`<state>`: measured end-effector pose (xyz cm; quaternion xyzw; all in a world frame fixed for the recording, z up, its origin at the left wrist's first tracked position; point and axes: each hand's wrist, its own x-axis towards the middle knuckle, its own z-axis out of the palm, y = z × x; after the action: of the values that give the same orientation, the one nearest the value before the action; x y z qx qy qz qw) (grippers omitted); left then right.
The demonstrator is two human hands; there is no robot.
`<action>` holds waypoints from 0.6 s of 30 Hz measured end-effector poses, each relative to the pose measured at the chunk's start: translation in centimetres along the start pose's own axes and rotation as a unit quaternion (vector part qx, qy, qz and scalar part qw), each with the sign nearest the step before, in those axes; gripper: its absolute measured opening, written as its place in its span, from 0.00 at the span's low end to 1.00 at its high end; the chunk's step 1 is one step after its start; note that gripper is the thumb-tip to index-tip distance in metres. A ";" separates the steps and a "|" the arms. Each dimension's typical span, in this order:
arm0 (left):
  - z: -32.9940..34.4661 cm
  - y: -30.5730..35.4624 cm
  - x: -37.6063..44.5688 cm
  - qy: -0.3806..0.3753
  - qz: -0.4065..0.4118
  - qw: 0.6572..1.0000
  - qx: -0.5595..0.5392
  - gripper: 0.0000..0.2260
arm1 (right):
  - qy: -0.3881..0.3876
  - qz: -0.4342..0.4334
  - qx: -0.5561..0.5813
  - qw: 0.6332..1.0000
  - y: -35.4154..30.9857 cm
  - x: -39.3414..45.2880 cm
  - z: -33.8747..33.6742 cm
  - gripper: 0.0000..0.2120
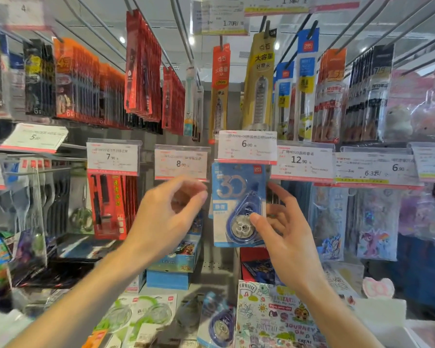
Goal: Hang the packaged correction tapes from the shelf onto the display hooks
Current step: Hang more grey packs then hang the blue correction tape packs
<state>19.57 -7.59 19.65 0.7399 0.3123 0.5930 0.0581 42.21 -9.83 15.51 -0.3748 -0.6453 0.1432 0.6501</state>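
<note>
The blue card package with a clear blister and a blue teardrop-shaped correction tape (239, 204) hangs under the white 6.00 price label (247, 147), at the front of its display hook; the hook itself is hidden behind the label. The right hand (284, 229) pinches the package at its right side, thumb on the blister and fingers behind. The left hand (166, 217) is beside it, holding nothing, fingers loosely curled. I judge that the hanging step is almost done. Next, the right hand must release, then take another blue package (219, 322) from the shelf below. The package's long axis is vertical, its printed face toward the camera.
</note>
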 end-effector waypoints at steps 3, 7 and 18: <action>2.3 -2.0 -1.6 -0.010 -0.035 0.999 -0.019 0.08 | 0.024 0.005 -0.016 1.000 0.5 0.4 0.3 0.25; 5.0 -3.5 -1.4 -0.033 -0.043 0.997 -0.052 0.20 | 0.021 0.027 -0.036 0.999 1.5 1.5 1.1 0.24; 9.2 -8.3 2.2 -0.025 -0.096 0.993 -0.064 0.28 | -0.006 0.110 -0.093 0.990 6.3 5.6 2.9 0.30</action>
<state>24.93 2.79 15.04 0.7156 0.3419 0.5849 0.1698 42.07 -0.94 15.01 -0.5013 -0.6146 0.1550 0.5890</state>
